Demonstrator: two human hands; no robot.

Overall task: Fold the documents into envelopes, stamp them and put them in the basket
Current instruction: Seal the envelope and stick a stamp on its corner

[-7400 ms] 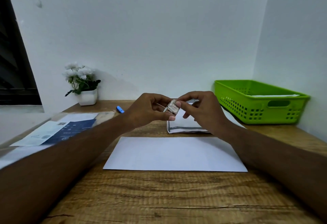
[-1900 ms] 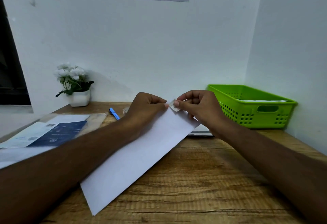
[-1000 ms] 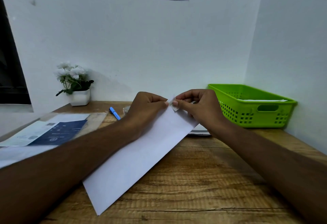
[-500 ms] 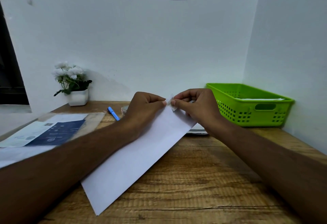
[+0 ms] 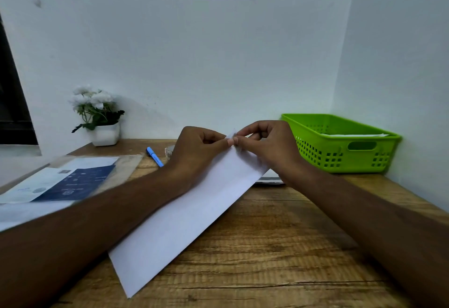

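- Envelope (image 5: 189,213): long white one, runs diagonal from near-left by my L forearm up to far-right, where both hands meet. Near corner rests on the table (image 5: 279,247); far end looks lifted a bit, can't be sure.
- L hand (image 5: 196,147): fingers curled, thumb + forefinger pinching the envelope's far corner to steady it.
- R hand (image 5: 269,147): fingers curled too, tips pinching a small pale stamp (image 5: 232,135) right at that same corner. Stamp mostly hidden by fingertips, so can't tell if it's stuck flat yet.
- Both sets of fingertips touch at the corner, no gap betw. them.
- Step, I'd say: fixing the stamp on the far corner. Basket drop not yet done for this one.
- Basket (image 5: 340,159): green, far-right against the wall, just beside my R hand, well apart from my L. Some white paper already lies in it.
- What the next move turns on: the basket lies to the R of the envelope's far end, so the R hand is the nearer one to carry it. The long axis already points roughly that way, so prob. slide/lift along it w/ a small turn.
- Risk: stamp lifts or goes on crooked if I let go too soon.
- Other stuff: blue pen (image 5: 154,157) and printed sheets (image 5: 68,181) on the L, white papers (image 5: 269,178) under my R wrist.
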